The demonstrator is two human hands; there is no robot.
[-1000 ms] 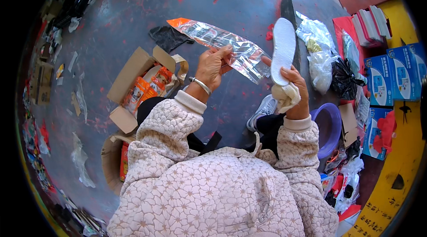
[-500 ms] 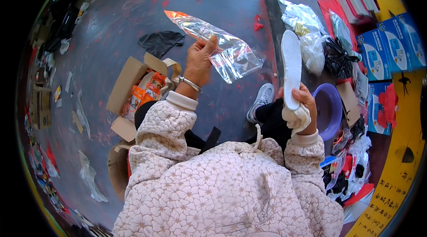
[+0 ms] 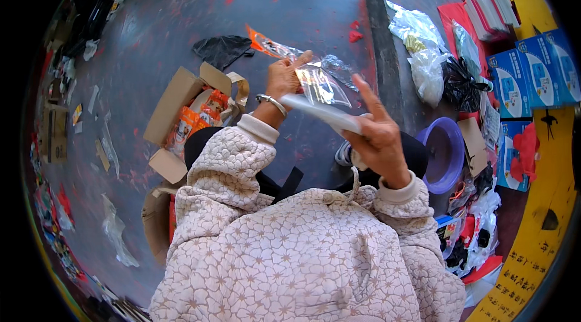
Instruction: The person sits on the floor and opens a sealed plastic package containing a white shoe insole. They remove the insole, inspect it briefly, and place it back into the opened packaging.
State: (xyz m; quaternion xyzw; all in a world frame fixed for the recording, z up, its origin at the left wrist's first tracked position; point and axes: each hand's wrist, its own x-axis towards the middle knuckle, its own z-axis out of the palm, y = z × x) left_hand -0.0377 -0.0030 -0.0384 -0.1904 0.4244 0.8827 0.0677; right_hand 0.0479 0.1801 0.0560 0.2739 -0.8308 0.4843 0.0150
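Note:
My left hand (image 3: 282, 82) pinches a clear plastic bag (image 3: 322, 86) with an orange end, holding it up in front of me. In my right hand (image 3: 382, 140) is a white insole (image 3: 321, 114), seen nearly edge-on and tilted, its tip close to my left wrist. The index finger of that hand stretches toward the bag's crumpled far end. Insole and bag overlap in the view; whether they touch I cannot tell.
Left of my legs stands an open cardboard box (image 3: 171, 106) with orange packets (image 3: 196, 121) in it. A black plastic bag (image 3: 223, 51) lies beyond it. To the right are a purple basin (image 3: 443, 168), clear bags (image 3: 426, 68) and blue boxes (image 3: 509, 80).
My right hand has swung left with the insole, turning it from upright to nearly level, near the bag. The pale cloth below the insole no longer shows. My left hand moved slightly right.

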